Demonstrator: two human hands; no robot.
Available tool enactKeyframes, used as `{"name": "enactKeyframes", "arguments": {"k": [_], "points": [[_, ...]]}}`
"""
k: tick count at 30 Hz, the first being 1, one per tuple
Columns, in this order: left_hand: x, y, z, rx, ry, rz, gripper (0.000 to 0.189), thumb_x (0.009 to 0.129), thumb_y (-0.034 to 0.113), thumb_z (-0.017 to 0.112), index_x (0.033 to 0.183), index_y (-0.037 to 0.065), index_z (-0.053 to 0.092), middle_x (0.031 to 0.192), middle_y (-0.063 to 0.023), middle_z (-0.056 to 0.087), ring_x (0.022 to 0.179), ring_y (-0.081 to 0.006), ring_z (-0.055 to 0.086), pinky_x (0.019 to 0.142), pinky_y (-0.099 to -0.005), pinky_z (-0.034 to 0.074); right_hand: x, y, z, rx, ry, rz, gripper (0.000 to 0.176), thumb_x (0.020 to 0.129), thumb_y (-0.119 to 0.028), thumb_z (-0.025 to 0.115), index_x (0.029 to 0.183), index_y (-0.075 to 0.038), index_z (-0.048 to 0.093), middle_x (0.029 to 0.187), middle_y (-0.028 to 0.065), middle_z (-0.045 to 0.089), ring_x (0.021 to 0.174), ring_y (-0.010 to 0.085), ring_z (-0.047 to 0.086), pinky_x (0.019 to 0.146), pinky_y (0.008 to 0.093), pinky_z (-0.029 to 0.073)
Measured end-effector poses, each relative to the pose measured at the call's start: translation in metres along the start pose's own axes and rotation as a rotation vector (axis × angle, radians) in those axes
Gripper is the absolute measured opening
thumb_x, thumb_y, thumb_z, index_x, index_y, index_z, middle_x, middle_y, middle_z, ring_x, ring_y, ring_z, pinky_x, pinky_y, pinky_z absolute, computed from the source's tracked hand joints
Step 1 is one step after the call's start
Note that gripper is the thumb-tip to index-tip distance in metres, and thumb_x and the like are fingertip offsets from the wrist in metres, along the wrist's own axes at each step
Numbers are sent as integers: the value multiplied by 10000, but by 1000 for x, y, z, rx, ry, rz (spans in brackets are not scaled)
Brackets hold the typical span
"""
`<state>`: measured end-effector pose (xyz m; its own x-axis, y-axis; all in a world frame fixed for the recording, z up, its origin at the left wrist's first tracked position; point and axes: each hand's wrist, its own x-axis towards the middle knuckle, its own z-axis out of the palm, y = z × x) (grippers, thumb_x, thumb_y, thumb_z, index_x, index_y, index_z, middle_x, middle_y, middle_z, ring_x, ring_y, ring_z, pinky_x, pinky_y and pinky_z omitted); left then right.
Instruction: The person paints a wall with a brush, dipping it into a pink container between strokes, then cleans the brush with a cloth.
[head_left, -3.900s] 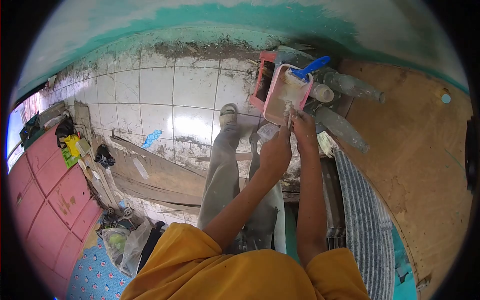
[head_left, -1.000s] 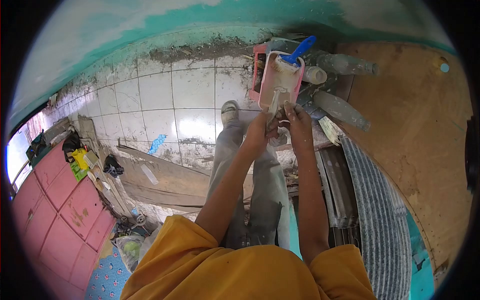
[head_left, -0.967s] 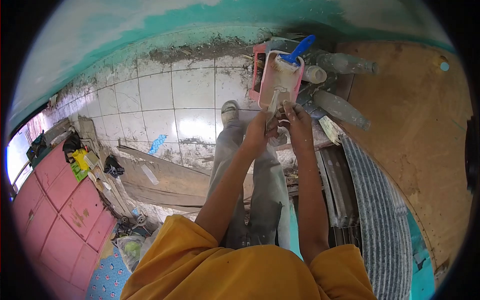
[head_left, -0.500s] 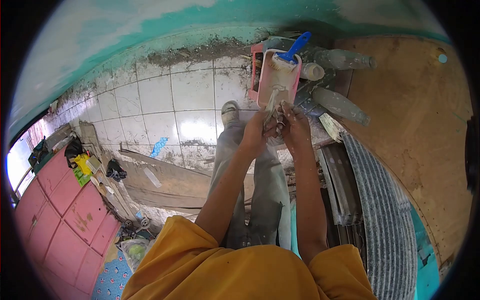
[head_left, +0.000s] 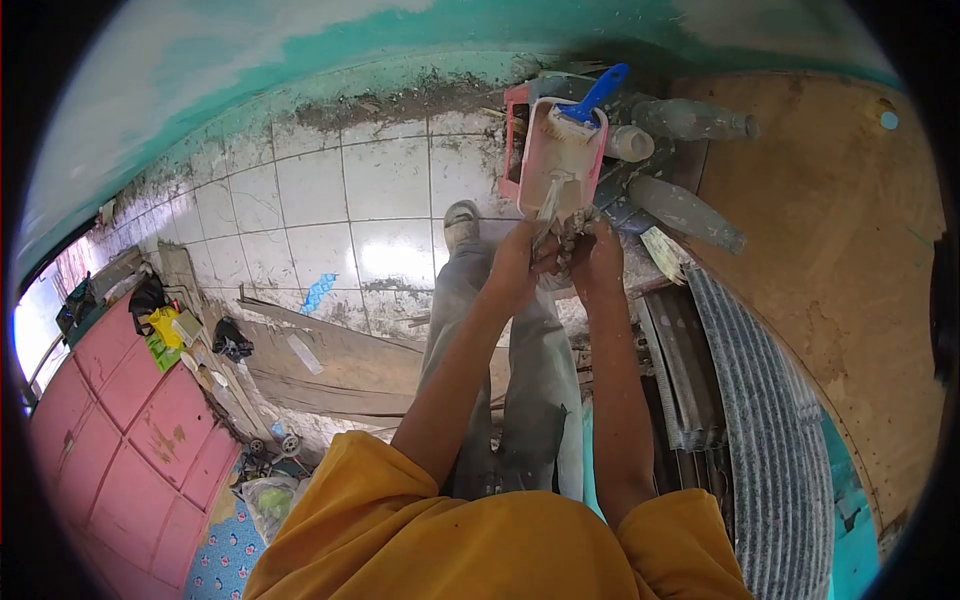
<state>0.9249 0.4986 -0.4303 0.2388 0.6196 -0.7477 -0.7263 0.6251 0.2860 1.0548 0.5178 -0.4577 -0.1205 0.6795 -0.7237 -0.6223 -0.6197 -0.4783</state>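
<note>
Both hands are close together over the near end of a pink-rimmed tray [head_left: 596,165] with pale residue inside. My left hand [head_left: 520,258] is closed round a pale, frayed strip [head_left: 549,205] that points up toward the tray. Against it, my right hand [head_left: 598,252] has its fingers curled round a greyish, crumpled clump [head_left: 573,232]; what that is made of is too small to tell. A brush with a blue handle [head_left: 603,88] rests across the tray's far end.
Cloudy bottles [head_left: 690,119] and a white cup [head_left: 629,143] lie right of the tray. Corrugated sheets [head_left: 765,400] and a brown board [head_left: 810,230] stand on the right. Planks [head_left: 330,370] lie on the tiled floor [head_left: 310,195] at left, near pink panels [head_left: 120,430].
The right hand's fingers have shifted, and the greyish clump between the hands shows more. The strip in my left hand has moved slightly. The tray and brush look almost unchanged.
</note>
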Motion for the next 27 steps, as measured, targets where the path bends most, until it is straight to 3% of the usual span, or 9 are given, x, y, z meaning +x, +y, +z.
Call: {"name": "enactKeyframes", "arguments": {"k": [3, 6, 8, 15, 17, 23, 26, 27], "points": [[3, -1, -2, -13, -28, -9, 204, 940, 268, 409, 868, 105, 509, 632, 23, 370, 527, -109, 331, 628, -305, 349, 0, -3, 3, -57, 39, 25, 125, 881, -195, 492, 836, -79, 510, 712, 46, 523, 613, 168, 520, 481, 353, 439], [4, 0, -2, -19, -70, -6, 207, 939, 269, 405, 859, 107, 506, 631, 23, 376, 525, -108, 330, 632, -311, 351, -4, -11, 14, -130, 46, 83, 125, 890, -183, 489, 887, -77, 555, 731, 45, 557, 584, 183, 530, 529, 318, 429], [3, 2, 1, -23, -50, -29, 207, 936, 269, 404, 854, 109, 506, 634, 24, 381, 524, -105, 326, 636, -312, 351, -11, -17, 35, -324, 77, 24, 221, 914, -285, 520, 855, -75, 552, 680, 55, 561, 491, 164, 556, 377, 282, 358], [2, 7, 5, -43, -41, -33, 240, 979, 260, 377, 912, 79, 520, 698, 0, 451, 572, -128, 406, 644, -313, 391, -10, -23, 41, -511, 8, 173, 298, 909, -355, 623, 853, -64, 584, 606, 17, 544, 402, 135, 512, 343, 281, 349], [-2, 14, 8, 20, -49, -124, 302, 1010, 296, 357, 996, 54, 537, 743, -23, 510, 655, -152, 507, 676, -301, 426, -10, -26, 44, -516, 62, 151, 286, 897, -329, 664, 845, -54, 603, 591, 3, 531, 393, 109, 478, 365, 263, 352], [-14, 25, 0, 337, -103, -212, 432, 1021, 375, 368, 1200, 20, 537, 916, -77, 644, 793, -152, 583, 763, -296, 448, 1, -24, 38, -529, 130, 21, 290, 856, -293, 730, 774, -36, 624, 618, 3, 571, 486, 85, 485, 425, 246, 345], [-9, 28, -8, 550, -110, -229, 470, 1016, 422, 378, 1259, 47, 523, 988, -86, 667, 826, -156, 593, 806, -329, 451, 4, -18, 37, -508, 146, -23, 308, 843, -301, 746, 752, -29, 634, 645, 12, 598, 519, 80, 488, 447, 254, 344], [-10, 35, -8, 532, -164, -211, 422, 1012, 358, 452, 1283, 36, 487, 1063, -63, 615, 870, -134, 623, 766, -276, 491, 5, -17, 37, -502, 147, -14, 314, 844, -308, 745, 789, -14, 647, 652, 17, 603, 526, 85, 499, 465, 258, 368]]}}
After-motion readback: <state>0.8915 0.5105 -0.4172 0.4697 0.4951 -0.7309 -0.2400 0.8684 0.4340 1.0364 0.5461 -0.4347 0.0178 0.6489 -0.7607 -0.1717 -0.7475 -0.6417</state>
